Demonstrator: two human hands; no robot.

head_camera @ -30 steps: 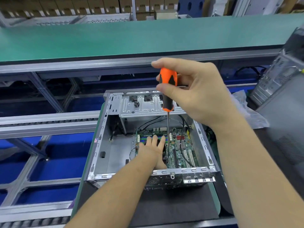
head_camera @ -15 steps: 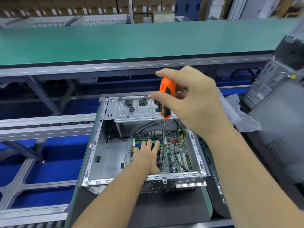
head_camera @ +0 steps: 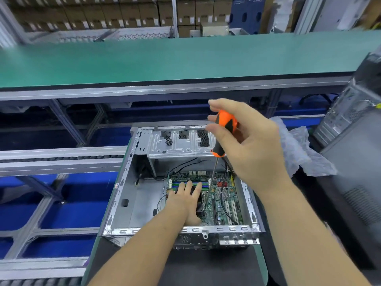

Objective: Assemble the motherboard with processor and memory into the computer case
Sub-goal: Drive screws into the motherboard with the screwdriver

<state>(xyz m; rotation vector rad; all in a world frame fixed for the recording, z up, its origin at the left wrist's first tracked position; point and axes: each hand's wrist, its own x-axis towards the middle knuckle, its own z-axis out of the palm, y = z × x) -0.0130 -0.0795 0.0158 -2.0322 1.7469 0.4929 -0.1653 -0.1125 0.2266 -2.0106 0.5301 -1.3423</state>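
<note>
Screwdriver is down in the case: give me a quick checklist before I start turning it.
1. Right hand grips the screwdriver handle: ok.
2. Shaft runs down to the motherboard: ok.
3. Tip seated in a screw head: cannot tell, too small.
4. Left hand rests flat on the board, steadying it: ok.
5. Left fingers clear of the tip: not ok, close beside it.
6. Loose screws on the drive bay, out of the way: ok.
</note>
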